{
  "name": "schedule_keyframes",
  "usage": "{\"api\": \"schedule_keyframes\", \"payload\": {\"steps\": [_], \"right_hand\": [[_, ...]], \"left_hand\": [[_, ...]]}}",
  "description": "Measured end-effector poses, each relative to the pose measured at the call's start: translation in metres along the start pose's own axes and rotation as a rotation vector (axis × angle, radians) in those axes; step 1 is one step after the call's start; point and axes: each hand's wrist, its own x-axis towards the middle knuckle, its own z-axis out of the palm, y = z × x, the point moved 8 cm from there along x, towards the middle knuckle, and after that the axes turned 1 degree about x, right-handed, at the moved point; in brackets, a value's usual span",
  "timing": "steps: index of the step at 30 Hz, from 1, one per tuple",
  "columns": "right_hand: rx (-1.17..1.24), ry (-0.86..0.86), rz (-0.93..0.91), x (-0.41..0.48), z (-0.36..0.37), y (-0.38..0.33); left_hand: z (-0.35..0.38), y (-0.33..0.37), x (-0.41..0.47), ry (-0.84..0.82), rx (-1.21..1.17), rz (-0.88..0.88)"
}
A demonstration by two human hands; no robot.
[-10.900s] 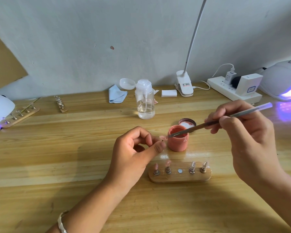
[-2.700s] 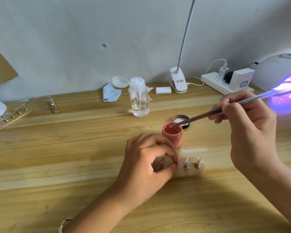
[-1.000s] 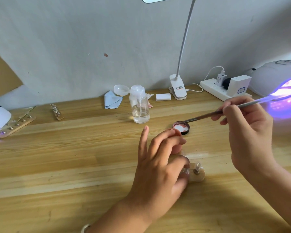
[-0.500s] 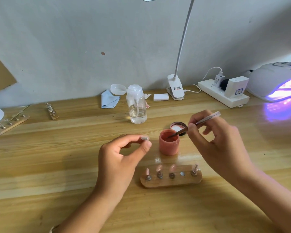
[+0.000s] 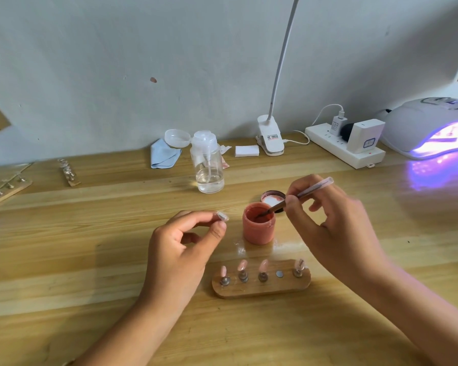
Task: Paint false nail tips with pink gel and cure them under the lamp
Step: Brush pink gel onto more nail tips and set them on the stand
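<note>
My left hand [image 5: 181, 245] pinches a clear nail tip [image 5: 222, 216] on its small peg, held up left of the pink gel jar [image 5: 258, 225]. My right hand [image 5: 336, 228] grips a thin brush [image 5: 299, 195] whose bristles dip into the jar's open mouth. In front of the jar lies a wooden holder [image 5: 261, 286] with three pink-painted tips on the left, one bare magnet spot, and one clear tip at the right end. The curing lamp [image 5: 428, 125] glows purple at the far right.
The jar's lid [image 5: 273, 198] lies behind the jar. A clear pump bottle [image 5: 208, 165], blue cloth [image 5: 164, 157], clip lamp base [image 5: 271, 138] and power strip [image 5: 344, 146] line the back. More nail holders [image 5: 4, 190] sit at the far left edge.
My left hand lifted a clear tip off the holder and now holds it beside the jar. My right hand brought the brush down into the gel.
</note>
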Motion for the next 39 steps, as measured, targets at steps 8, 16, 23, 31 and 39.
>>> {"api": "schedule_keyframes", "payload": {"steps": [8, 16, 23, 31, 39], "right_hand": [[0.318, 0.196, 0.059, 0.004, -0.023, 0.007], [0.784, 0.208, 0.105, 0.008, -0.026, 0.007], [0.786, 0.105, 0.07, 0.004, -0.014, -0.004], [0.772, 0.052, 0.056, 0.003, -0.009, -0.007], [0.762, 0.057, 0.068, 0.003, -0.008, -0.003]], "left_hand": [[0.004, 0.004, -0.001, -0.045, 0.008, 0.012], [0.01, 0.006, -0.003, -0.112, -0.078, -0.023], [0.014, 0.001, -0.004, -0.142, -0.143, -0.085], [0.017, 0.0, -0.006, -0.149, -0.188, -0.13], [0.018, 0.003, -0.006, -0.161, -0.194, -0.121]]}}
